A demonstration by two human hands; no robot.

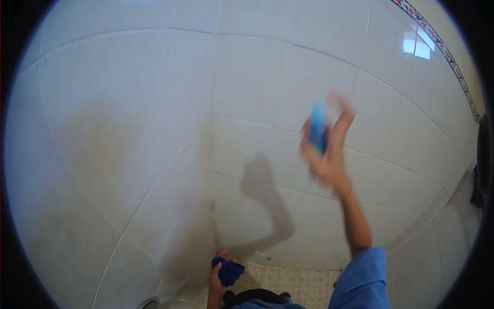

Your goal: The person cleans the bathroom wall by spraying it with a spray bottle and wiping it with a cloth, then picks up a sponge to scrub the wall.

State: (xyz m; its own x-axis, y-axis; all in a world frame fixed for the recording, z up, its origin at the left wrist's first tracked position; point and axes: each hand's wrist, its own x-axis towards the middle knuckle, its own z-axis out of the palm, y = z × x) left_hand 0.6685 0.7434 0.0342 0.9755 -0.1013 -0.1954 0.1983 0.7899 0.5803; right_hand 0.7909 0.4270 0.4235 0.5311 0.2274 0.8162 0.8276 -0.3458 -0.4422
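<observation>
- From where I stand, the slim, two-tone blue object [318, 127] is up before the glossy pale-tiled wall [252, 87], right of the corner; it's too blurred for me to name.
- Its long axis runs nearly upright, paler end on top; whether it touches the tiles I can't tell.
- The right hand [329, 159] has it: it lies between the fingers, along the hand's left side, some curled round it, while one digit on the right stands raised and spread away.
- The left hand [215, 273] is well apart, nearer and lower left, by the corner, its fingers closed about a crumpled dark-blue cloth-like bundle [229, 272].
- Between them, an arm's shadow [275, 208] falls on the tiles.
- Nearest on the right is a blue fabric sleeve [363, 280]; beyond the bundle, patterned beige flooring [293, 275].
</observation>
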